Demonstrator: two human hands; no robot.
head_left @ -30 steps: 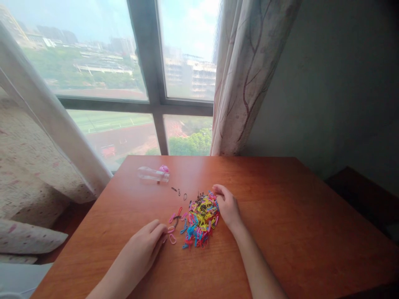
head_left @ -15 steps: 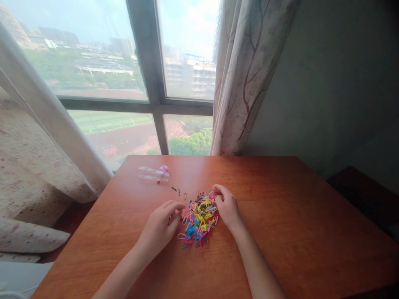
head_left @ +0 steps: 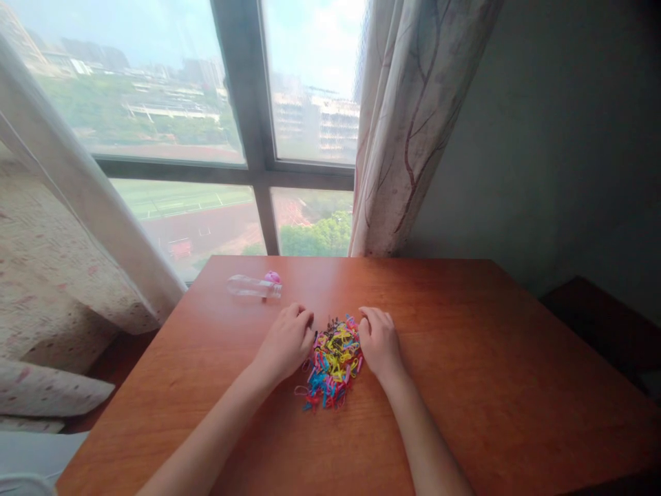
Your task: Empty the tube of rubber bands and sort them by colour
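Observation:
A heap of small coloured rubber bands, yellow, pink, blue and black, lies in the middle of a red-brown wooden table. My left hand rests flat against the heap's left edge, fingers curled over the spot where a few loose black bands lay. On the heap's right edge sits my right hand, fingers bent down onto the table. Neither hand visibly holds anything. A small clear bottle with a pink cap lies on its side further back, to the left.
A window with a dark frame stands behind the table, flanked by patterned curtains. A grey wall is at the right. A cushion lies left of the table. A dark low surface sits at the far right.
My left hand slid forward along the heap's left side, sweeping stray pink bands into it, and now covers the loose black bands. My right hand shifted slightly against the heap.

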